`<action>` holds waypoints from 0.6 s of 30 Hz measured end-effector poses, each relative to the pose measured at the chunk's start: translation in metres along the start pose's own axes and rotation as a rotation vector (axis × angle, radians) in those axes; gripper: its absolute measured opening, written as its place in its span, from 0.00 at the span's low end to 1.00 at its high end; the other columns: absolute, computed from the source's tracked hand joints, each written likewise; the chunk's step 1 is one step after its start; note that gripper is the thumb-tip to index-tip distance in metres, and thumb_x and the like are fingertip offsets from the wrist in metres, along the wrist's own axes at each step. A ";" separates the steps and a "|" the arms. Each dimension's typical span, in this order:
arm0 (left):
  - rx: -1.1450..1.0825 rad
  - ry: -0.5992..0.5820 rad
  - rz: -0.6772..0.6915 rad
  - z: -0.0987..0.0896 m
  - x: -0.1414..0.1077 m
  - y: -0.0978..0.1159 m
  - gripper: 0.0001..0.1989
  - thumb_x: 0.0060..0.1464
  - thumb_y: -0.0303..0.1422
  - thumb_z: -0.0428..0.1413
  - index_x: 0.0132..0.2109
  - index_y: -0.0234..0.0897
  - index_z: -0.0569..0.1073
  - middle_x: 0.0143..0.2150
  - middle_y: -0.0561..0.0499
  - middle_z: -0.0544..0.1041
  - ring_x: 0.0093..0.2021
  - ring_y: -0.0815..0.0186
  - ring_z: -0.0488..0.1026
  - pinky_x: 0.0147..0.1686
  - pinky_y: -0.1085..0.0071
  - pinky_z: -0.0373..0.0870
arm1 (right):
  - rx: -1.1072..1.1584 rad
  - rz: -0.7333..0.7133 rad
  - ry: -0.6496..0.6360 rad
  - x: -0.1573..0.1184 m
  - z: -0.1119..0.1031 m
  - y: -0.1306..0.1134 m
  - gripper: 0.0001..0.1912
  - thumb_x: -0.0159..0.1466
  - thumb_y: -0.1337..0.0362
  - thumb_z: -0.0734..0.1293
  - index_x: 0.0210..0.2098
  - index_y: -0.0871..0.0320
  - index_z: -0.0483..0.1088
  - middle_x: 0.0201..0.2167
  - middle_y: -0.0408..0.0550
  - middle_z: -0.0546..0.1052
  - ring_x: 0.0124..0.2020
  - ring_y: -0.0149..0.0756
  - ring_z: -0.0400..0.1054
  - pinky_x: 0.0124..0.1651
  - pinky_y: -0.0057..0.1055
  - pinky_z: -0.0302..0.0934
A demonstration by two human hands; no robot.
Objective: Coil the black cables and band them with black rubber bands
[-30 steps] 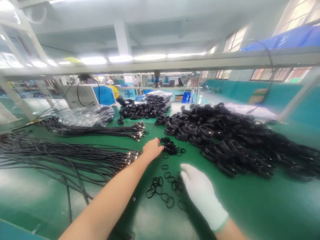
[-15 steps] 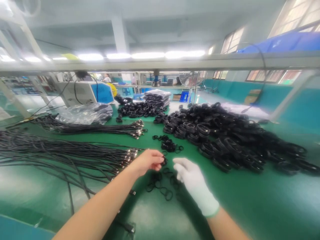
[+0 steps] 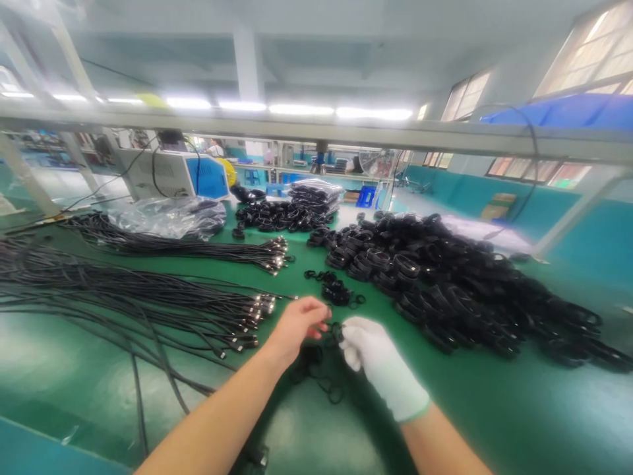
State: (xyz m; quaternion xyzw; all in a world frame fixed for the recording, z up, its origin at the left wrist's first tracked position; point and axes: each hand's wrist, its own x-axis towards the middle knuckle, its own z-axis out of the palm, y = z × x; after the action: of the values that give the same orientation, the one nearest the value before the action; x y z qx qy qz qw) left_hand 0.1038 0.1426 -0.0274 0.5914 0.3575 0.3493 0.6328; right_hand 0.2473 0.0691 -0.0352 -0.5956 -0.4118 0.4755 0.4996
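My bare left hand (image 3: pixel 301 324) is closed in a pinch, with a dark bit of black band at its fingertips. Facing it, my right hand (image 3: pixel 372 349) wears a white glove, and its thumb and fingers pinch a small cluster of thin black bands (image 3: pixel 337 331). Both hands hover close together over the green table (image 3: pixel 301 442). Below them lie loose black bands (image 3: pixel 332 390), blurred and partly in shadow. A small heap of similar bands (image 3: pixel 336 291) sits just beyond my fingers.
Bundles of black cables (image 3: pixel 198 310) with metal connectors spread across the left. A large pile of coiled black cables (image 3: pixel 445 284) covers the right. Behind are a clear plastic bag (image 3: pixel 168 218), a white and blue machine (image 3: pixel 173 175) and an overhead shelf rail (image 3: pixel 316 128).
My right hand has moved in toward the left and now grips black bands that were at my left fingertips. The camera view has shifted slightly.
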 end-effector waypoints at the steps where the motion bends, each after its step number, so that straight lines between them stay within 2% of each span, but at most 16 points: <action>1: 0.003 0.036 0.008 -0.005 0.002 0.000 0.10 0.48 0.38 0.54 0.32 0.34 0.70 0.32 0.51 0.74 0.26 0.73 0.70 0.22 0.79 0.63 | 0.022 -0.006 -0.007 0.000 -0.001 0.002 0.11 0.51 0.57 0.62 0.22 0.60 0.63 0.12 0.39 0.66 0.09 0.24 0.54 0.13 0.23 0.46; 3: 0.042 0.081 0.017 -0.016 0.008 -0.002 0.10 0.48 0.38 0.54 0.32 0.34 0.71 0.31 0.51 0.74 0.24 0.74 0.67 0.21 0.79 0.60 | 0.048 -0.012 -0.011 -0.001 -0.003 0.004 0.12 0.52 0.56 0.62 0.21 0.60 0.63 0.10 0.39 0.65 0.09 0.24 0.54 0.13 0.23 0.45; 5: 0.116 0.081 0.015 -0.023 0.011 -0.004 0.08 0.44 0.35 0.57 0.29 0.34 0.73 0.27 0.52 0.74 0.23 0.72 0.66 0.21 0.78 0.59 | 0.053 -0.016 -0.006 -0.001 -0.004 0.007 0.13 0.53 0.56 0.63 0.21 0.60 0.63 0.08 0.38 0.63 0.09 0.25 0.53 0.14 0.23 0.45; 7: 0.182 0.065 0.019 -0.024 0.012 -0.006 0.04 0.41 0.32 0.59 0.26 0.35 0.75 0.26 0.52 0.75 0.26 0.70 0.68 0.24 0.76 0.61 | 0.046 -0.014 0.006 0.000 -0.006 0.009 0.12 0.53 0.57 0.64 0.21 0.60 0.64 0.08 0.39 0.64 0.10 0.25 0.54 0.15 0.22 0.47; 9: 0.219 0.043 0.028 -0.018 0.008 -0.005 0.04 0.43 0.32 0.58 0.28 0.37 0.77 0.29 0.52 0.76 0.29 0.68 0.69 0.27 0.76 0.62 | 0.042 -0.008 0.015 0.001 -0.006 0.010 0.11 0.52 0.58 0.65 0.21 0.61 0.65 0.08 0.40 0.66 0.10 0.25 0.55 0.15 0.21 0.48; 11: 0.180 -0.015 -0.009 -0.009 0.003 -0.004 0.06 0.45 0.32 0.57 0.31 0.37 0.77 0.27 0.53 0.76 0.26 0.70 0.68 0.25 0.76 0.62 | 0.050 0.000 0.014 0.002 -0.005 0.011 0.10 0.51 0.59 0.66 0.22 0.60 0.65 0.08 0.40 0.67 0.10 0.25 0.56 0.15 0.21 0.49; 14: 0.040 -0.078 -0.089 0.002 -0.002 -0.002 0.05 0.42 0.32 0.59 0.28 0.33 0.75 0.21 0.55 0.71 0.20 0.73 0.64 0.21 0.77 0.60 | 0.091 0.002 -0.006 0.003 -0.003 0.012 0.10 0.51 0.60 0.67 0.23 0.60 0.65 0.08 0.41 0.67 0.10 0.26 0.56 0.15 0.22 0.50; 18: -0.096 0.022 -0.111 -0.001 0.001 -0.004 0.09 0.42 0.35 0.59 0.28 0.33 0.71 0.21 0.56 0.69 0.19 0.75 0.63 0.21 0.77 0.61 | 0.211 -0.006 -0.052 0.000 -0.001 0.015 0.10 0.53 0.59 0.66 0.25 0.61 0.65 0.13 0.42 0.70 0.11 0.25 0.56 0.15 0.23 0.50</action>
State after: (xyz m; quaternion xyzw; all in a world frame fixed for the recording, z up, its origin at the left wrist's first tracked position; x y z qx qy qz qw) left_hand 0.1033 0.1440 -0.0316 0.5358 0.3795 0.3368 0.6749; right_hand 0.2488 0.0665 -0.0498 -0.5260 -0.3737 0.5300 0.5502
